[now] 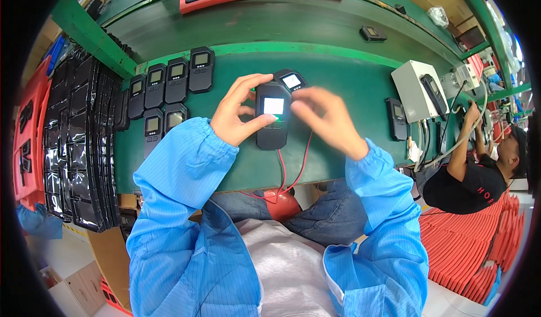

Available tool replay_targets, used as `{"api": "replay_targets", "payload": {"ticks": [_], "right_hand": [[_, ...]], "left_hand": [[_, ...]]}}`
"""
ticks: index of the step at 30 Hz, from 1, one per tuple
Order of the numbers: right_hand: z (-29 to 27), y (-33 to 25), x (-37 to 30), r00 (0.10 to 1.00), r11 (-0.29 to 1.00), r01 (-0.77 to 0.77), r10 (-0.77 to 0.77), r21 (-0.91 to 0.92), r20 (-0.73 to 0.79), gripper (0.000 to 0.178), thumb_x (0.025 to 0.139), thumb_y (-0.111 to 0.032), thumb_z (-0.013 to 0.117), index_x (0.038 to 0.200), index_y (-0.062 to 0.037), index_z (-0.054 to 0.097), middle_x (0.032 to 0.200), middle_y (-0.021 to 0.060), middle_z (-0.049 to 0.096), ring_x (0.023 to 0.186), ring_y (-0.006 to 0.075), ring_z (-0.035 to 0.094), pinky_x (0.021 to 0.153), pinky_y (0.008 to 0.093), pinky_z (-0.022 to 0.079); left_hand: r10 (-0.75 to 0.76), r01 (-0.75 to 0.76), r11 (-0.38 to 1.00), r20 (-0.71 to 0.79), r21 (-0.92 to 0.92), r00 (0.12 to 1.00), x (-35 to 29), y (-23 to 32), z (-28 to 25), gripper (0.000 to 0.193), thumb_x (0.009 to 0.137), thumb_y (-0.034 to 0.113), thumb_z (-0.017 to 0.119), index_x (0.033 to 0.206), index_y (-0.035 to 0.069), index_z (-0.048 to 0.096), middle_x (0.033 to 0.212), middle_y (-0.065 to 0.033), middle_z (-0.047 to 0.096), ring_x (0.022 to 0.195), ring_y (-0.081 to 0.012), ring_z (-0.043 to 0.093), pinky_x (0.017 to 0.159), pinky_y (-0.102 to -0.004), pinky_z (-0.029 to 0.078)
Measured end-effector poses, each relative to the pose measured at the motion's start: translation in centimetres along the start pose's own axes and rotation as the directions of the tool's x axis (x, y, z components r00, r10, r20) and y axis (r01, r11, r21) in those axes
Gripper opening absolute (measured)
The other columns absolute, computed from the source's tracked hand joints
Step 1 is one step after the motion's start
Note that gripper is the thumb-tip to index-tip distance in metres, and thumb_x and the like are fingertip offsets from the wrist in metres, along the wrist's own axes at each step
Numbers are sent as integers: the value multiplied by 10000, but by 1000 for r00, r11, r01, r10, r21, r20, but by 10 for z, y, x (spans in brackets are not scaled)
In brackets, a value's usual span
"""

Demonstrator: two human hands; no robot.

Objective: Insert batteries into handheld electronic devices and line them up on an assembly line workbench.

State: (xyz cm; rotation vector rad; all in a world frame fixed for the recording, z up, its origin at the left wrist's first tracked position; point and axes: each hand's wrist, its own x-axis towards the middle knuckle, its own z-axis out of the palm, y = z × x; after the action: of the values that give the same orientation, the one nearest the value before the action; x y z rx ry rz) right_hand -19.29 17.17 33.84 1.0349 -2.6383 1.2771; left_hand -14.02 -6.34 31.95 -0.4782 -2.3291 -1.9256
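A black handheld device (272, 133) with a brightly lit screen and a small green light is in my left hand (239, 111). My fingers are at its upper edge, and my thumb presses on its front just below the screen. Behind its upper right corner is a second black device (294, 80), its screen lit too. My right hand (329, 119) is beside the right edge of the held device, its fingers bent and smeared by motion. I cannot tell whether it touches either device. Thin red wires (283, 170) run from under the devices over the table's front edge.
Several similar black devices (176, 80) lie in rows on the green table (225, 173) at left, beside stacked black trays (79, 142). At right are another device (396, 119) and a grey-white box (417, 88) with cables. A conveyor (270, 26) runs behind; a person (465, 179) works at right.
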Motion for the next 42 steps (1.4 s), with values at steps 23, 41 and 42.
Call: {"api": "replay_targets", "payload": {"ticks": [23, 41, 42], "right_hand": [[42, -28, -23, 968, 987, -63, 24, 150, 250, 423, 851, -391, 716, 827, 25, 643, 679, 150, 642, 591, 285, 642, 539, 405, 472], [37, -29, -21, 962, 963, -143, 81, 228, 262, 408, 830, -393, 734, 934, -2, 680, 752, 156, 682, 672, 309, 675, 603, 398, 515], [39, -30, -21, 987, 992, -25, 5, 123, 163, 401, 827, -413, 726, 863, -14, 692, 693, 149, 674, 625, 324, 667, 570, 401, 510]], "left_hand": [[85, -113, 983, -180, -147, 980, -11, -3, 1, 206, 953, 153, 596, 1101, 11, 618, 984, -44, 661, 918, -101, 614, 846, -244, 464], [121, -147, 985, -249, -89, 961, -10, -11, 7, 224, 982, 190, 571, 1130, 25, 603, 977, -16, 644, 877, -77, 568, 805, -236, 447], [132, -153, 985, -236, -75, 963, -10, -12, 4, 221, 980, 185, 573, 1128, 22, 604, 977, -21, 645, 871, -78, 571, 796, -234, 451]]}}
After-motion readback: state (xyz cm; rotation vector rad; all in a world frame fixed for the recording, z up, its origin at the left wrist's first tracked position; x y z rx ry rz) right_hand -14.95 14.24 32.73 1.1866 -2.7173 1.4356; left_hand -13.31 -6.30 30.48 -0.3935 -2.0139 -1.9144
